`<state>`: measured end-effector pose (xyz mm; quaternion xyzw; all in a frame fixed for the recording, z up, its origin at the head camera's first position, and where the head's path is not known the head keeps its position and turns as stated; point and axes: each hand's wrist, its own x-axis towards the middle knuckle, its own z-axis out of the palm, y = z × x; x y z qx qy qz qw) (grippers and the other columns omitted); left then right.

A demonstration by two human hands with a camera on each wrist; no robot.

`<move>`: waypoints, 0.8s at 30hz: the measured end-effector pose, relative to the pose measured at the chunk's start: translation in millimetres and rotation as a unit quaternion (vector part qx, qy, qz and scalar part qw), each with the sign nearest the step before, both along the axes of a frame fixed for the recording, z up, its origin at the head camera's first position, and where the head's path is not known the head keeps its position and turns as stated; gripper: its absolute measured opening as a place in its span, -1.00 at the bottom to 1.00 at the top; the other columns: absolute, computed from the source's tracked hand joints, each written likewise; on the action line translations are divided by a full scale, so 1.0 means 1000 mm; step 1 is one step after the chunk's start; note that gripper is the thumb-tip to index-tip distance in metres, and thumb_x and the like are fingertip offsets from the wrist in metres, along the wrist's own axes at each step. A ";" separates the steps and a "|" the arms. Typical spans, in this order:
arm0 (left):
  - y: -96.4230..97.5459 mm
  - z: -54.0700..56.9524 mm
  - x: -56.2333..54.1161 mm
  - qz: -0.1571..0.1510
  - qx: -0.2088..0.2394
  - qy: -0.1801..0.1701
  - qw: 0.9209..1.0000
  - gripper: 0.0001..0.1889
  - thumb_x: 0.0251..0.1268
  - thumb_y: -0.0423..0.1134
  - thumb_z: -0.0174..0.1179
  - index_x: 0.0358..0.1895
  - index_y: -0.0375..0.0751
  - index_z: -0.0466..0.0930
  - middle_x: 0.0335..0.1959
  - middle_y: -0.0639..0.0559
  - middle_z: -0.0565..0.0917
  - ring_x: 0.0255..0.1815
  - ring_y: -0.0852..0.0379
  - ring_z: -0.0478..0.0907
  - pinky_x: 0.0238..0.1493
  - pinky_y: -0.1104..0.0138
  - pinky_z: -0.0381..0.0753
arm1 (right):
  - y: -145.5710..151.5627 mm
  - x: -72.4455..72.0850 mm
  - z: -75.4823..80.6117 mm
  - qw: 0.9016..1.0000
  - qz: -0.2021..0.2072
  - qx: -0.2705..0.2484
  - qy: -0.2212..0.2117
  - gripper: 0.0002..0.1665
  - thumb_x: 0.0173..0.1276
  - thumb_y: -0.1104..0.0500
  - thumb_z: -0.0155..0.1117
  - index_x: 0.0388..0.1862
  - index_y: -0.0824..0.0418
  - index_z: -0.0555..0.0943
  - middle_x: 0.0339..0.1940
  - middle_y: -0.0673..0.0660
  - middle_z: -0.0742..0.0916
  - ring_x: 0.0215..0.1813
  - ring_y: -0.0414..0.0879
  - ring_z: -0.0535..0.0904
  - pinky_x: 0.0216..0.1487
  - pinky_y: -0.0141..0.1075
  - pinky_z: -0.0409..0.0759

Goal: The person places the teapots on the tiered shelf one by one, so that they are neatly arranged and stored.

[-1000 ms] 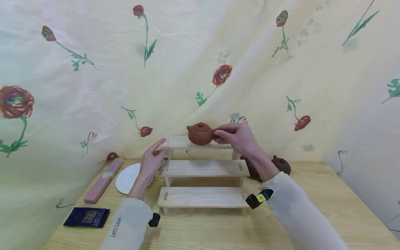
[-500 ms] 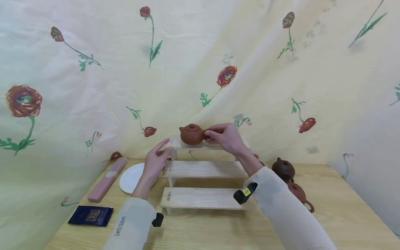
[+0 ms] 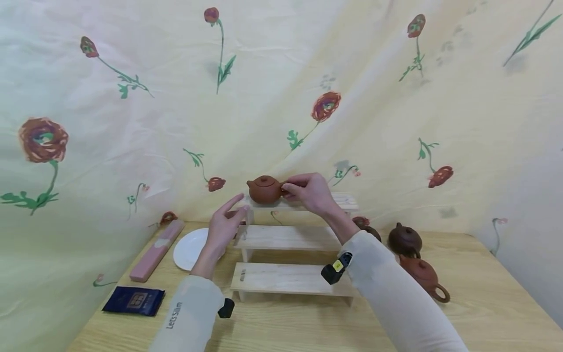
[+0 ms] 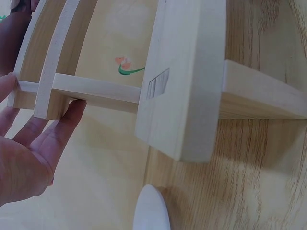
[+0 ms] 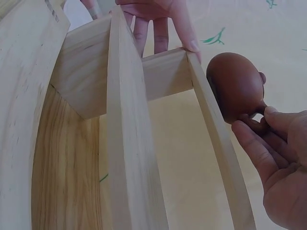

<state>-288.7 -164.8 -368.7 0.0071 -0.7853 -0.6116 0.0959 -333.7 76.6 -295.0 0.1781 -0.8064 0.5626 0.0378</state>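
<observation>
A reddish-brown clay teapot is upright at the left part of the top step of a three-step wooden stand. Its base is on or just over the board; I cannot tell which. My right hand pinches the teapot's handle between thumb and fingers, the spout facing left. In the right wrist view the teapot shows from its side, close against the board. My left hand holds the left end of the top step, with fingertips on either side of the wood in the left wrist view.
More teapots stand right of the stand: a dark brown one, a reddish one and one partly hidden behind my right arm. At left lie a white plate, a long pink box and a dark blue packet.
My right hand has carried the teapot leftward along the top step, towards its left end. The left hand keeps its place at the step's end. The head view has shifted slightly.
</observation>
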 end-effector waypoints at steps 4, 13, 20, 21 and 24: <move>0.002 0.000 0.000 -0.001 0.002 0.003 1.000 -0.47 0.58 -0.04 0.24 0.54 0.15 0.48 0.33 -0.22 0.67 0.20 -0.14 0.69 -0.20 0.41 0.58 | -0.003 -0.002 -0.001 1.000 0.001 0.006 -0.004 -0.70 0.54 0.28 0.34 0.13 0.43 0.75 0.03 0.41 0.82 -0.09 0.09 0.86 -0.07 -0.23 0.80; 0.002 -0.001 0.000 0.000 0.005 0.002 1.000 -0.47 0.57 -0.05 0.24 0.54 0.15 0.48 0.28 -0.24 0.70 0.13 -0.17 0.74 -0.24 0.42 0.56 | -0.007 -0.006 0.002 1.000 0.010 0.026 0.007 -0.72 0.55 0.30 0.32 0.11 0.43 0.76 -0.02 0.39 0.83 -0.11 0.08 0.85 -0.09 -0.23 0.81; 0.002 0.000 0.000 0.004 0.002 0.002 1.000 -0.47 0.56 -0.04 0.26 0.53 0.16 0.49 0.29 -0.23 0.69 0.18 -0.15 0.71 -0.22 0.42 0.58 | -0.008 -0.011 0.001 1.000 0.014 0.022 -0.004 -0.72 0.54 0.30 0.33 0.11 0.43 0.76 -0.01 0.40 0.83 -0.10 0.09 0.85 -0.10 -0.23 0.81; 0.002 0.001 0.000 0.004 0.002 0.002 1.000 -0.47 0.56 -0.04 0.26 0.53 0.15 0.50 0.28 -0.24 0.70 0.18 -0.15 0.71 -0.23 0.42 0.57 | -0.008 -0.012 0.001 1.000 0.015 0.021 -0.005 -0.72 0.54 0.30 0.33 0.11 0.43 0.76 -0.01 0.40 0.83 -0.10 0.10 0.85 -0.10 -0.23 0.81; 0.001 0.001 0.000 0.005 0.001 0.002 1.000 -0.47 0.56 -0.04 0.26 0.53 0.14 0.49 0.29 -0.24 0.69 0.20 -0.14 0.69 -0.25 0.41 0.56 | -0.008 -0.013 0.000 1.000 0.017 0.020 -0.005 -0.72 0.53 0.30 0.33 0.11 0.43 0.76 -0.01 0.40 0.83 -0.10 0.10 0.86 -0.10 -0.23 0.81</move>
